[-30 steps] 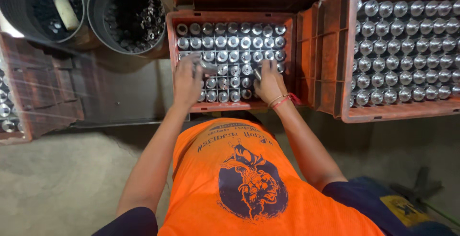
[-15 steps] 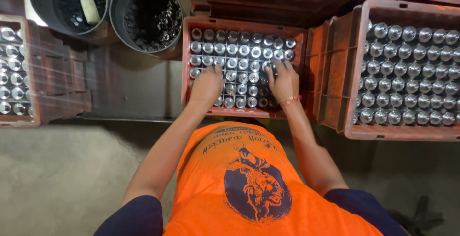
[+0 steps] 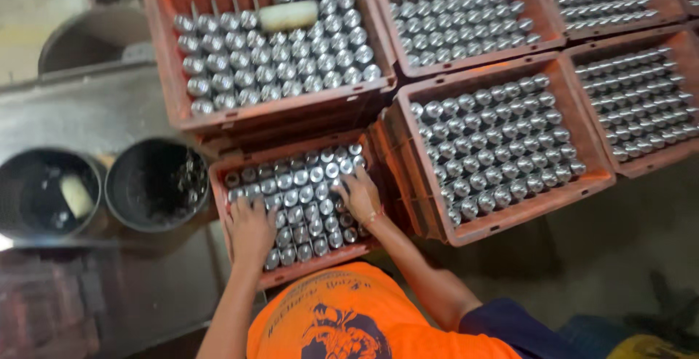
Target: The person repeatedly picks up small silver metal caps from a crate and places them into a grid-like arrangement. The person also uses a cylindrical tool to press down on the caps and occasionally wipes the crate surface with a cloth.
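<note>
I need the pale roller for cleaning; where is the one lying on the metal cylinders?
In the head view, the pale roller lies across the metal cylinders near the far edge of the upper-left orange crate.

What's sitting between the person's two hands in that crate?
In the head view, upright shiny metal cylinders fill the stretch between the left hand and right hand, inside the orange crate.

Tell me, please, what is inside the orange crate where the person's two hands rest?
The orange crate holds rows of upright shiny metal cylinders. The left hand and right hand lie flat on them and hide those beneath. The crate's bottom cannot be seen.
</note>
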Demonstrator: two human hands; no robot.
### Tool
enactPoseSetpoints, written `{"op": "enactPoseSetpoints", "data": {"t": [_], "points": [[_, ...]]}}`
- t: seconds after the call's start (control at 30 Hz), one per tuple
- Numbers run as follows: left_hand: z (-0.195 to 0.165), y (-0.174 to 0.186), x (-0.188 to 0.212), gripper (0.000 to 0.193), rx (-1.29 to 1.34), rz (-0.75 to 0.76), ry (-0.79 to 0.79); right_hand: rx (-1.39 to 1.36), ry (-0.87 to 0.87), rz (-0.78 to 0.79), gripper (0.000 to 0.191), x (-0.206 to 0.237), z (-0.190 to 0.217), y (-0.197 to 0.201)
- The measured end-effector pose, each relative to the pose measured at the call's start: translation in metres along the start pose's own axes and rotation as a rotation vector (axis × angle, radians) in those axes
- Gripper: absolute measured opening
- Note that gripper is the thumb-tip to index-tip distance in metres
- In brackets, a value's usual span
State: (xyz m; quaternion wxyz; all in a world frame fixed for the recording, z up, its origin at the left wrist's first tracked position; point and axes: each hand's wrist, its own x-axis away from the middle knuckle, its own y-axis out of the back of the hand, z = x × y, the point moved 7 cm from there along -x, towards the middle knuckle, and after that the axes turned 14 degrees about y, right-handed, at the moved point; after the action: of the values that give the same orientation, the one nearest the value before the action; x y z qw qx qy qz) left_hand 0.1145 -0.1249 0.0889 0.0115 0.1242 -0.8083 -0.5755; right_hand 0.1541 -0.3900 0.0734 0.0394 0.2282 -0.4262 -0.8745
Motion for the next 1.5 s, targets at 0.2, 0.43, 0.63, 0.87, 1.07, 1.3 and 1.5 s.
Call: {"op": "enactPoseSetpoints", "data": {"t": [0.2,0.43,0.63,0.87,1.07,1.3,1.5], "points": [[-0.010,-0.016,-0.003,0.038,-0.128,0.032,0.054,-0.591,-0.213,-0.107,0.029,0.005,-0.017,0.004],[-0.006,-0.032,-0.006,0.028,-0.075,0.102,0.133,0.019,-0.204,0.367,0.033,0.005,-0.003,-0.031],[0.052,-0.041,-0.004,0.026,0.519,0.062,0.233,0.271,-0.091,0.376,0.025,0.001,0.011,-0.035],[0.062,-0.101,-0.007,0.047,1.308,0.647,0.869,0.226,0.036,0.374,0.033,-0.018,0.011,-0.030],[0.015,-0.053,-0.010,0.072,-0.048,0.380,0.193,0.117,0.079,0.135,0.033,-0.044,0.013,-0.019],[-0.017,-0.040,-0.011,0.036,-0.139,0.333,0.020,0.150,0.144,0.181,0.034,-0.053,0.017,-0.031],[-0.011,-0.012,-0.012,0.036,-0.119,0.054,0.038,0.233,0.143,0.186,0.031,-0.054,0.020,-0.042]]}}
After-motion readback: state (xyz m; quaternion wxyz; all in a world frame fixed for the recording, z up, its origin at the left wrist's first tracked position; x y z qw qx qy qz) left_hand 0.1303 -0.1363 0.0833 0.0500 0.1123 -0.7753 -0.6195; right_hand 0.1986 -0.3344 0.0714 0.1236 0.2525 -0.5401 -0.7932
